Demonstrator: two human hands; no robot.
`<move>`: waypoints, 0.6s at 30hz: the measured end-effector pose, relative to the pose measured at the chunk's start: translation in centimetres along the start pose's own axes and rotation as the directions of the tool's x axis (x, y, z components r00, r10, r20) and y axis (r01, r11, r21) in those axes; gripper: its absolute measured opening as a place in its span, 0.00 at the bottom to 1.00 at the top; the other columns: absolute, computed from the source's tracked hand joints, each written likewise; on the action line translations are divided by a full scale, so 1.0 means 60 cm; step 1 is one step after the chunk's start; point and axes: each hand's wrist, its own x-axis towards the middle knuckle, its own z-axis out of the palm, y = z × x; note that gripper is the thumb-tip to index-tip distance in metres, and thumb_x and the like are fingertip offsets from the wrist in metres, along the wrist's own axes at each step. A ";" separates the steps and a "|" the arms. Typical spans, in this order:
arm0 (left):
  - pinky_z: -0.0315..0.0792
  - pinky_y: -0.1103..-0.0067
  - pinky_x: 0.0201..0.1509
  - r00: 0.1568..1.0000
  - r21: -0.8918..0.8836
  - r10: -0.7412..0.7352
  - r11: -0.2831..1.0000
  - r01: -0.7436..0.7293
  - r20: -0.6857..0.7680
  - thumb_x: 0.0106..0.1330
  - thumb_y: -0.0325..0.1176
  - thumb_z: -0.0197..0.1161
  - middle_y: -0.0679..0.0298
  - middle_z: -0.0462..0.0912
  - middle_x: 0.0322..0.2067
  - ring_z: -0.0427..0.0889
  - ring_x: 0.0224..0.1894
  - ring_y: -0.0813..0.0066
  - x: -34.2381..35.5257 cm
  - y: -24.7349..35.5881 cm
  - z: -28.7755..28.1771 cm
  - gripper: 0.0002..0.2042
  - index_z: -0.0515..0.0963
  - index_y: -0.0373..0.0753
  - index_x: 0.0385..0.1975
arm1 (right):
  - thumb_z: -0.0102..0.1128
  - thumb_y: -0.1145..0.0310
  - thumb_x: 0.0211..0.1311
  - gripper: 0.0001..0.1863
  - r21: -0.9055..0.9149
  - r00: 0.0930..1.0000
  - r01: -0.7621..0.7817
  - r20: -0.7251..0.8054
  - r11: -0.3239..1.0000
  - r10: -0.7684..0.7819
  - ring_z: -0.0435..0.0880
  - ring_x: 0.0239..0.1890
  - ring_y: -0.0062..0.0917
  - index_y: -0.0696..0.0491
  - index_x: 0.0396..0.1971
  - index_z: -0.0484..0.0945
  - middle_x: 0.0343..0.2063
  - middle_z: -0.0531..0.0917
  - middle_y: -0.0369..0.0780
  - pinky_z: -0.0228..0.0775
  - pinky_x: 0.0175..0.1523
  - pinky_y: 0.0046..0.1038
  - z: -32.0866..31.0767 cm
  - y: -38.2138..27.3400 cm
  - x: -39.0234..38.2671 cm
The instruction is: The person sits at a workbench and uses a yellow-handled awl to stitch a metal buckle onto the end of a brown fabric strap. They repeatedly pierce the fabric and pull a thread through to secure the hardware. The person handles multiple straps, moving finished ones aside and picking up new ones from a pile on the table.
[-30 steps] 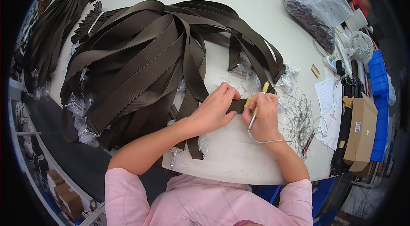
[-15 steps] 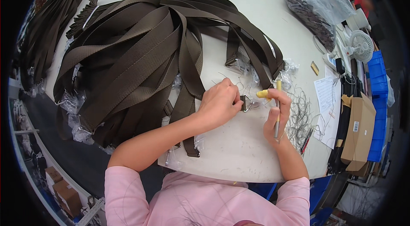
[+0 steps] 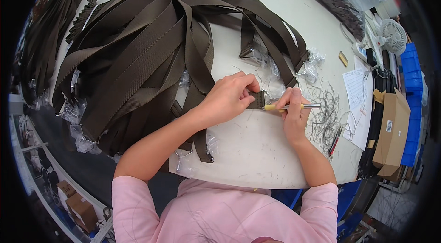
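My left hand (image 3: 225,98) is closed on the end of a dark brown webbing strap (image 3: 255,102), which has a metal fitting at its edge. The strap end lies over the pale table. My right hand (image 3: 296,119) grips a slim pen-like tool (image 3: 313,106), yellow and silver, held nearly level. Its yellow tip points left and meets or almost meets the strap end; I cannot tell which. Just beyond my hands, other strap ends carry metal fittings in clear plastic wrap (image 3: 261,58).
A big heap of brown webbing straps (image 3: 133,59) covers the table's left side. Tangled loose threads (image 3: 327,110) lie right of my right hand, near red-and-black snips (image 3: 335,143). Farther right are papers (image 3: 356,89), a small fan (image 3: 392,36), a cardboard box (image 3: 391,135) and blue bins (image 3: 412,105).
My right hand has turned the tool from upright to nearly level and brought its yellow tip to the strap end. My left hand has shifted slightly, and more of the strap end shows.
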 end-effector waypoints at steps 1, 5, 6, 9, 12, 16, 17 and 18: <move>0.80 0.76 0.43 1.000 0.005 0.019 1.000 -0.019 0.017 0.65 0.22 0.68 0.59 0.83 0.41 0.85 0.35 0.72 -0.002 0.003 -0.003 0.06 0.83 0.34 0.40 | 0.38 0.51 0.86 0.35 -0.019 1.000 0.016 0.006 1.000 -0.016 0.68 0.21 0.14 0.56 0.19 0.78 0.18 0.77 0.33 0.59 0.28 0.21 0.000 0.000 -0.001; 0.77 0.69 0.45 0.995 0.008 0.063 0.998 -0.064 0.073 0.65 0.21 0.65 0.58 0.78 0.42 0.84 0.39 0.63 -0.008 0.009 -0.004 0.08 0.82 0.39 0.42 | 0.38 0.53 0.86 0.34 -0.061 0.998 0.066 0.027 0.996 -0.064 0.73 0.24 0.16 0.57 0.20 0.78 0.19 0.79 0.35 0.63 0.31 0.22 0.000 0.002 -0.003; 0.78 0.71 0.45 0.995 0.022 0.072 0.997 -0.073 0.072 0.65 0.21 0.66 0.60 0.78 0.43 0.83 0.37 0.66 -0.009 0.007 -0.003 0.08 0.83 0.39 0.42 | 0.38 0.53 0.86 0.34 -0.047 0.998 0.066 0.027 0.997 -0.065 0.73 0.24 0.16 0.58 0.21 0.78 0.20 0.80 0.35 0.64 0.31 0.22 0.000 0.002 -0.003; 0.78 0.75 0.44 0.993 0.055 0.091 0.994 -0.095 0.069 0.66 0.21 0.68 0.63 0.79 0.43 0.83 0.35 0.73 -0.009 0.002 -0.001 0.08 0.84 0.39 0.42 | 0.37 0.54 0.87 0.33 -0.018 0.998 0.065 0.025 0.998 -0.064 0.74 0.25 0.17 0.58 0.21 0.78 0.21 0.81 0.36 0.65 0.31 0.22 0.000 0.001 -0.002; 0.78 0.74 0.44 0.991 0.087 0.117 0.989 -0.122 0.067 0.65 0.21 0.68 0.62 0.78 0.43 0.82 0.37 0.70 -0.007 0.005 0.000 0.06 0.83 0.38 0.40 | 0.37 0.53 0.87 0.34 0.008 0.998 0.055 0.019 0.998 -0.055 0.72 0.24 0.15 0.57 0.20 0.77 0.21 0.80 0.36 0.62 0.30 0.22 0.000 0.000 -0.002; 0.77 0.70 0.44 0.961 0.247 0.272 0.929 -0.276 0.049 0.65 0.22 0.68 0.60 0.78 0.42 0.82 0.39 0.65 -0.008 -0.004 0.002 0.04 0.81 0.35 0.36 | 0.36 0.52 0.86 0.34 0.042 1.000 0.027 0.005 0.999 -0.027 0.69 0.22 0.13 0.55 0.19 0.76 0.20 0.79 0.35 0.57 0.28 0.20 -0.002 0.002 -0.001; 0.77 0.69 0.44 0.943 0.301 0.329 0.896 -0.326 0.042 0.65 0.22 0.68 0.59 0.78 0.42 0.82 0.39 0.63 -0.010 -0.009 0.003 0.03 0.80 0.34 0.35 | 0.36 0.51 0.86 0.34 0.038 1.000 0.016 -0.004 0.999 -0.016 0.68 0.22 0.12 0.55 0.19 0.75 0.19 0.78 0.35 0.56 0.27 0.19 -0.002 0.002 -0.002; 0.77 0.69 0.44 0.944 0.333 0.328 0.886 -0.324 0.046 0.65 0.23 0.69 0.59 0.78 0.42 0.82 0.39 0.63 -0.012 -0.008 0.001 0.04 0.80 0.34 0.34 | 0.36 0.51 0.86 0.34 0.047 1.000 0.023 0.001 0.999 -0.023 0.68 0.22 0.12 0.55 0.19 0.75 0.20 0.78 0.35 0.56 0.27 0.19 -0.003 0.004 -0.001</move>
